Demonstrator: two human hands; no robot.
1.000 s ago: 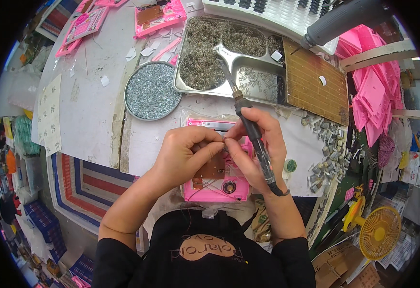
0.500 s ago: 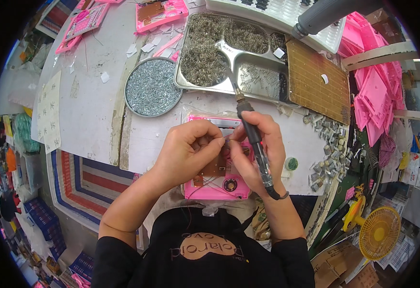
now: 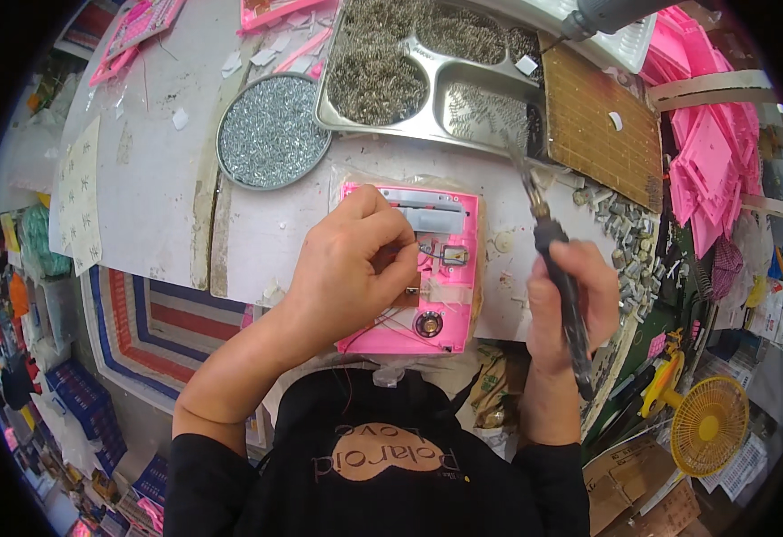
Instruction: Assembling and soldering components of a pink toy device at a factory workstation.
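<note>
A pink plastic housing [image 3: 465, 313] lies in front of me, with a small metal-cased part [image 3: 455, 256], a round black part [image 3: 428, 324], a grey strip [image 3: 436, 220] and thin wires inside. Over its left side, my left hand [image 3: 354, 255] is closed in a pinch. What its fingertips hold is hidden, though a thin dark wire runs close by them. My right hand [image 3: 579, 300], to the right of the housing, is wrapped round the dark handle of a soldering iron [image 3: 552, 243]. The iron's metal tip points up and away, towards the steel tray.
A steel compartment tray [image 3: 427, 125] of small springs stands beyond the housing, beside a round dish [image 3: 273, 183] of small metal pieces. A brown gridded board [image 3: 602, 134], scattered metal parts [image 3: 628, 255] and stacked pink panels [image 3: 709, 170] lie right. A grey nozzle [image 3: 602, 18] hangs overhead.
My right hand has moved right, away from the housing and my left hand, carrying the soldering iron. My left hand stays pinched over the housing, which now shows more of its inside.
</note>
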